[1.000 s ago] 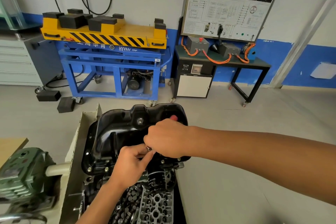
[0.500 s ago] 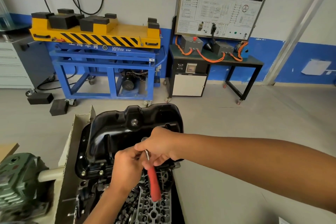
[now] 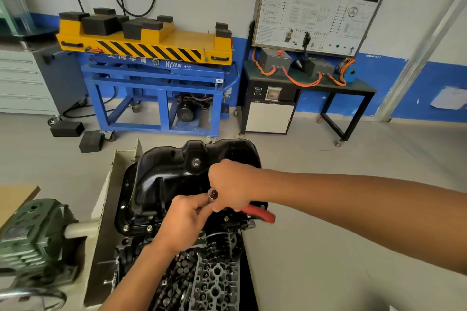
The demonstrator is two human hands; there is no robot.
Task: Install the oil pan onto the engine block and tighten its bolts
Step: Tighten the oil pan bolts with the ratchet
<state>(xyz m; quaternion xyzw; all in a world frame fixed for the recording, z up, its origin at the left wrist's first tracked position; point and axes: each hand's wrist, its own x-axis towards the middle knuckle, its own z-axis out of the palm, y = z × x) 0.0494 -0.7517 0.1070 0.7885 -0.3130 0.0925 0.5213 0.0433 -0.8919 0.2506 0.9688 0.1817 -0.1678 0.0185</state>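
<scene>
Tightening is the step we judge to be in hand. The oil pan (image 3: 177, 174) sits on the engine block (image 3: 131, 252) with its black flange lying along the block's edge, and two bolts (image 3: 149, 228) show seated in the near flange. Our right hand (image 3: 232, 187) wraps its fingers round the ratchet (image 3: 260, 213) close to the head, and the red handle sticks out to the right. Our left hand (image 3: 187, 222) pinches the silver socket (image 3: 212, 194) at the tool's head between thumb and forefinger, steadying it over the pan's near right edge.

To do this well, we should hold the socket square on the bolt head with the left fingers while the right hand swings the handle in short arcs. The pan's raised wall and the oil filter (image 3: 214, 245) just below leave little room. We would snug each bolt lightly and work crosswise round the flange before the final pull, so the pan seats evenly.

Both hands hide the bolt under the socket, so we cannot tell whether the socket is on it. The far flange lies behind the pan's body, the picture's edge cuts off the lower engine, and the right flange bolts are hard to make out.
</scene>
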